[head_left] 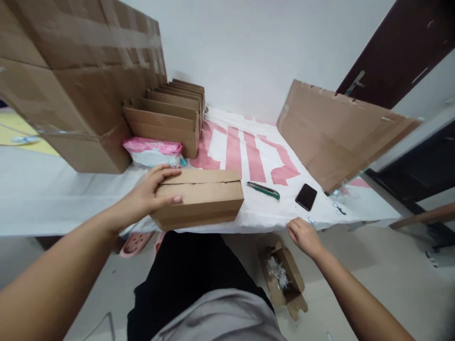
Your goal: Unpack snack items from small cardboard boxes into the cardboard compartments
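Observation:
My left hand grips the left end of a closed brown cardboard box that lies at the near edge of the table, thumb on its front face and fingers over its top. My right hand rests at the table's front edge, to the right of the box, with its fingers curled and nothing visible in them. A green utility knife and a black phone lie on the cloth between the box and my right hand.
A white and pink cloth covers the table. Large taped cartons stand at the left, with a row of folded boxes and a pink packet beside them. Flat cardboard leans at the right. An open small box lies on the floor.

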### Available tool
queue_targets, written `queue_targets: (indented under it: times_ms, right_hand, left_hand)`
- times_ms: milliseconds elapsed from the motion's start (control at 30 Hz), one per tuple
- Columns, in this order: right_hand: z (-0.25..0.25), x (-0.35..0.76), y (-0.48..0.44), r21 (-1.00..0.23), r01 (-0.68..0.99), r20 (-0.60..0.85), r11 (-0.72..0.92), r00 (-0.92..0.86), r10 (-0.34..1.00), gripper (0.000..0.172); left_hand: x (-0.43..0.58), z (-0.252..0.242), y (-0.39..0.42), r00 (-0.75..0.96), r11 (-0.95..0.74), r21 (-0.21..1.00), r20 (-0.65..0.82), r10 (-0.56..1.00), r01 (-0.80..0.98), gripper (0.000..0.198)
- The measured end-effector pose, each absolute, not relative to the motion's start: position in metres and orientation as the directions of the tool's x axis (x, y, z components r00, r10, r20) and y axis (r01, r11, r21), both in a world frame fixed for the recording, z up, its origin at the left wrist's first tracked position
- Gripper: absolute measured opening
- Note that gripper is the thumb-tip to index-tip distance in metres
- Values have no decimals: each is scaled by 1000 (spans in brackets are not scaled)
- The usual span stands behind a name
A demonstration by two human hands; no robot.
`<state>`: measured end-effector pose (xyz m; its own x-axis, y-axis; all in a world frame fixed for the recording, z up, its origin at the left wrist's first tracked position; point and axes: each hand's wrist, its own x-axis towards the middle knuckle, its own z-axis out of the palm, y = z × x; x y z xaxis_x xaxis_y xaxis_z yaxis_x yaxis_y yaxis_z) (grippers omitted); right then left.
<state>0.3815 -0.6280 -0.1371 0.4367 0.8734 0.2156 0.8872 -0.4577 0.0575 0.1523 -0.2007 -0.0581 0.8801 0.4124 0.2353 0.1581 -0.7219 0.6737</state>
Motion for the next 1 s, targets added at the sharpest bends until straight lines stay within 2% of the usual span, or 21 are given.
queue_targets:
  times_ms: [67,167,333,400,467,600,667,867,1000]
  right_hand:
    - [-142,379,-629,24,881,221,-472,456,862,18]
    - [-142,379,-627,-117,853,295,-508,519,803,17]
    - [-136,382,-616,-392,718,392,-575,696,602,13]
    - [-136,381,-611,-441,677,406,-590,736,542,13]
    - [-138,376,-606,-409,699,431,-587,714,551,13]
    - [-151,365,-598,-208,818,424,-537,570,704,16]
    - [-157,362,-596,-158,829,409,-536,549,729,15]
    - [-166,359,-598,-181,827,407,-532,556,725,20]
    - [-151,366,-592,-280,801,355,-529,598,718,15]
  left_hand:
    - [151,-57,-202,882,-727,668,237,408,157,77]
    - [149,-55,-204,885,-730,666,235,402,154,76]
    - [149,-53,-205,883,-707,688,215,417,167,76]
    - [150,-54,-204,880,-707,688,221,420,165,76]
    - [150,-55,-203,879,-716,680,232,417,161,77]
    - [150,-56,-203,885,-734,660,233,403,160,77]
    - [149,-55,-203,886,-733,661,230,402,161,77]
    - [149,-50,-206,884,-715,676,207,420,181,77]
    - [149,-50,-206,887,-710,683,206,413,172,76]
